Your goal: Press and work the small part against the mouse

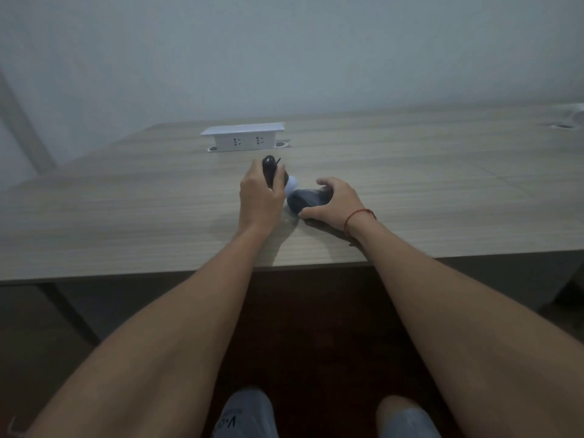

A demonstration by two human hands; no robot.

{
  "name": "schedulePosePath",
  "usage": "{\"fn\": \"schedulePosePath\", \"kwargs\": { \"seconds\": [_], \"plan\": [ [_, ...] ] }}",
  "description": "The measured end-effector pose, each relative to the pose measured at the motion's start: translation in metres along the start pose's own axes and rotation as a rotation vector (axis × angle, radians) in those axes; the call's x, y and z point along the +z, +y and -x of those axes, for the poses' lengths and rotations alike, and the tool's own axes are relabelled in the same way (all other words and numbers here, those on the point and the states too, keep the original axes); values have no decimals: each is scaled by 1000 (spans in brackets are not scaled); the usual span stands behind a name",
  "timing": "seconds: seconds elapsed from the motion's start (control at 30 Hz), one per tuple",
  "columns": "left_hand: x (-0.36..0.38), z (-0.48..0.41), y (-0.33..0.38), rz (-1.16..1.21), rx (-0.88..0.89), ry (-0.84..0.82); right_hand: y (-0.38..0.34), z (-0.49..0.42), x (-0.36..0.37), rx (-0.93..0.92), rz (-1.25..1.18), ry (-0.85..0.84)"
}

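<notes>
On a wooden desk point(126, 216), a small glossy black oval object point(269, 169) is gripped upright by the left hand point(260, 197) while a dark rounded case point(308, 200), seemingly light, rigid and slippery, is clasped at its sides by the right hand point(335, 200)

One head-worn wide-angle view, forward and down over a wooden table point(126, 216), at arm's reach.
</notes>
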State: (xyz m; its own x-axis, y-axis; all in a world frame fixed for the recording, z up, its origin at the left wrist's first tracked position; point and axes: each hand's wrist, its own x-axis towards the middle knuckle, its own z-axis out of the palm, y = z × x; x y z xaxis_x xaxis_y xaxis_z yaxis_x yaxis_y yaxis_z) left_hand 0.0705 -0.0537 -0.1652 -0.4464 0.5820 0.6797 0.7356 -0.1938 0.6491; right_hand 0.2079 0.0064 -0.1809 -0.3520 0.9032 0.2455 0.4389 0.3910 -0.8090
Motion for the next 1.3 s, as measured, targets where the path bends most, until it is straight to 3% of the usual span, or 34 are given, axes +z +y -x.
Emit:
{"fn": "schedulePosePath", "kwargs": {
  "seconds": [0.17,0.37,0.53,0.73,0.9,1.07,1.2,1.3],
  "plan": [
    [6,-3,-5,-217,-152,-114,-1,0,-1,1,-21,2],
    [0,-11,13,-64,-99,11,0,-2,1,24,-48,-8],
    [-3,-7,2,-275,-201,-105,-1,-2,2,24,-49,-10],
    [-2,-1,9,-46,-146,35,-1,-2,1,30,-56,-12],
    [-1,-3,-2,-126,-281,-60,-1,-2,1,32,-58,-30],
    [-3,-4,5,1,-170,-2,-2,-3,2,46,-67,-52],
    [-1,2,-6,-116,-307,-33,-3,-2,1,43,-74,-57],
    [-2,-1,-3,-72,-266,11,-4,-1,0,50,-77,-68]
  ]
}}
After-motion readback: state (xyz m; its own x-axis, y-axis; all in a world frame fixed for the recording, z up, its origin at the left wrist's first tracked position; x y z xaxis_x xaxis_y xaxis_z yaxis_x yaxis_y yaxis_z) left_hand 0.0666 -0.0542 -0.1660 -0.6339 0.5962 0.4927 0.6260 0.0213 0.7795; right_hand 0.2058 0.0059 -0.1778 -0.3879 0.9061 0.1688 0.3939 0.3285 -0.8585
